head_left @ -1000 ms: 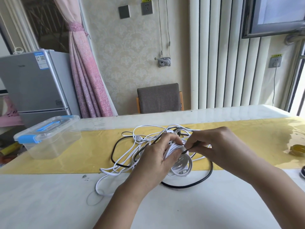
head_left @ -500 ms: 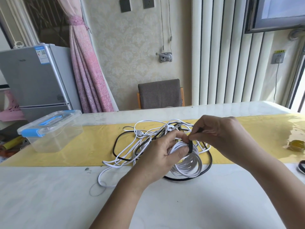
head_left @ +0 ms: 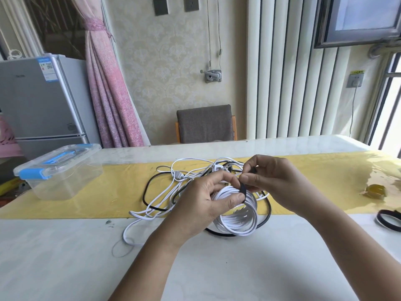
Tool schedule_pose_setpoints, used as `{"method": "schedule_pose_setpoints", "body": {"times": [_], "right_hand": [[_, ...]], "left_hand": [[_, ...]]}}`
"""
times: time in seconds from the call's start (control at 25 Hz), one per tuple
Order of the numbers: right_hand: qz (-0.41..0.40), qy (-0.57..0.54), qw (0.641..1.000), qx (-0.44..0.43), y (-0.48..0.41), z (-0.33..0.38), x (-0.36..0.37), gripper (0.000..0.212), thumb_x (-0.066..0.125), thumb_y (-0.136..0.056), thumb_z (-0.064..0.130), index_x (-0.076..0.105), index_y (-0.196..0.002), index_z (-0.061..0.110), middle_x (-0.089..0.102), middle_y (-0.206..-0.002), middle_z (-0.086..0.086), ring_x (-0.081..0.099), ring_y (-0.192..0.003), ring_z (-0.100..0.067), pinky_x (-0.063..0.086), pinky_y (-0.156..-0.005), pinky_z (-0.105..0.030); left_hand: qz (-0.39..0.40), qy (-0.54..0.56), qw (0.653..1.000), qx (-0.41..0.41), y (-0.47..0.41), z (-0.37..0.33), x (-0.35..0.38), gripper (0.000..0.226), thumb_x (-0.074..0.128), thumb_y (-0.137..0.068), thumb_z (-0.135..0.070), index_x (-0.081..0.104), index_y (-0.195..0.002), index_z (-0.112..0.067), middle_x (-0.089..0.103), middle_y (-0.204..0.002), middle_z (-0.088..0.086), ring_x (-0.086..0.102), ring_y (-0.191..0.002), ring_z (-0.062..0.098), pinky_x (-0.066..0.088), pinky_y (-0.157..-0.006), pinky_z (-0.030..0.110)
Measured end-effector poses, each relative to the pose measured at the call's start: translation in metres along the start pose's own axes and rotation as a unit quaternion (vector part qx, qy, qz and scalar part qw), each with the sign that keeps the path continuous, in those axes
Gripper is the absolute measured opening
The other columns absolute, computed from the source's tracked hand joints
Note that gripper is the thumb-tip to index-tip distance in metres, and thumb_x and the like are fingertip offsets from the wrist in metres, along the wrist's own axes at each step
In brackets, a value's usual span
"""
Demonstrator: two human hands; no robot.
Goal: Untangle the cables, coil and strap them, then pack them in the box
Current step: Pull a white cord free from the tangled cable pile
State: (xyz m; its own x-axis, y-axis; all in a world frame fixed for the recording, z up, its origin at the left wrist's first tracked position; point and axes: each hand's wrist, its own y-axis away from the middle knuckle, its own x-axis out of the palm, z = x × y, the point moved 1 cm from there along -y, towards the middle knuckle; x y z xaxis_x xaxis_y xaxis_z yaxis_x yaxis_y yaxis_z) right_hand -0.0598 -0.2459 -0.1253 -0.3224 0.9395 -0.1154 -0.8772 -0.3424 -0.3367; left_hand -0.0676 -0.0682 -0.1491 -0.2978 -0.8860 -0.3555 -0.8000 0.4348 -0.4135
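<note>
A coil of white cable [head_left: 237, 218] stands at the table's middle, held upright by my left hand [head_left: 208, 199], whose thumb and fingers curl round its top. A black strap [head_left: 243, 190] wraps over the coil's top, and my right hand [head_left: 275, 181] pinches the strap's upper end. Behind and to the left lies a tangle of loose white cable [head_left: 160, 196] and black cable [head_left: 147, 187]. The black cable also loops under the coil. The clear plastic box [head_left: 58, 172] with a blue-latched lid stands shut at the far left.
A yellow runner [head_left: 325, 181] crosses the white table [head_left: 65, 268]. A roll of black strap [head_left: 388, 220] lies at the right edge, with a yellowish tape roll [head_left: 375, 190] behind it. A grey chair [head_left: 205, 123] stands beyond the far edge, a fridge [head_left: 41, 101] at the left.
The coil has been turned more upright and the black strap now shows over its top. My right hand has lifted a little with the strap's end.
</note>
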Motion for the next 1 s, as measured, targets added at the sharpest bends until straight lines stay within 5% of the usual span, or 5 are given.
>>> {"method": "schedule_pose_setpoints", "body": {"times": [0.16,0.32,0.52,0.72,1.0], "right_hand": [[-0.013,-0.01,1.0,0.02,-0.002,-0.004,0.0,0.015,0.066,-0.074,0.013,0.058,-0.08,0.002,0.066,-0.069,-0.007,0.061,-0.066,-0.015,0.054,-0.07,-0.025],[-0.022,-0.018,1.0,0.014,-0.003,-0.008,0.004,0.006,0.061,-0.084,-0.001,0.056,-0.081,0.0,0.063,-0.064,-0.003,0.056,-0.058,-0.008,0.046,-0.057,-0.015],[-0.043,-0.046,0.998,0.017,-0.005,-0.009,0.004,0.017,0.069,-0.075,0.007,0.055,-0.081,0.0,0.065,-0.067,-0.007,0.058,-0.058,-0.01,0.045,-0.055,-0.016],[-0.048,-0.085,0.994,0.044,-0.004,-0.009,0.0,0.027,0.07,-0.066,0.015,0.053,-0.086,0.007,0.064,-0.072,-0.015,0.056,-0.057,-0.014,0.04,-0.052,-0.017],[-0.028,0.011,0.999,0.039,-0.004,-0.01,-0.006,0.005,0.068,-0.08,0.009,0.066,-0.079,0.004,0.065,-0.065,-0.006,0.054,-0.06,-0.01,0.04,-0.056,-0.014]], "left_hand": [[-0.051,-0.078,0.995,0.026,0.003,-0.006,0.003,0.012,0.07,-0.079,-0.029,0.061,-0.086,-0.027,0.063,-0.067,0.003,0.048,-0.059,0.008,0.04,-0.062,0.023],[-0.078,-0.146,0.984,0.07,0.003,-0.011,0.007,0.015,0.073,-0.081,-0.015,0.06,-0.083,-0.021,0.05,-0.052,-0.018,0.041,-0.048,0.0,0.03,-0.054,0.008],[-0.115,-0.202,0.966,0.113,0.002,-0.005,0.011,0.017,0.07,-0.081,-0.025,0.056,-0.09,-0.029,0.044,-0.054,-0.011,0.032,-0.047,0.008,0.029,-0.05,0.014],[-0.118,-0.231,0.949,0.178,-0.001,0.0,0.014,0.029,0.075,-0.076,-0.022,0.062,-0.102,-0.023,0.07,-0.096,-0.011,0.063,-0.089,-0.005,0.045,-0.081,0.009],[-0.147,-0.267,0.929,0.21,-0.001,0.003,0.016,0.026,0.069,-0.079,-0.031,0.061,-0.103,-0.024,0.071,-0.1,-0.007,0.064,-0.093,0.002,0.045,-0.085,0.011]]}}
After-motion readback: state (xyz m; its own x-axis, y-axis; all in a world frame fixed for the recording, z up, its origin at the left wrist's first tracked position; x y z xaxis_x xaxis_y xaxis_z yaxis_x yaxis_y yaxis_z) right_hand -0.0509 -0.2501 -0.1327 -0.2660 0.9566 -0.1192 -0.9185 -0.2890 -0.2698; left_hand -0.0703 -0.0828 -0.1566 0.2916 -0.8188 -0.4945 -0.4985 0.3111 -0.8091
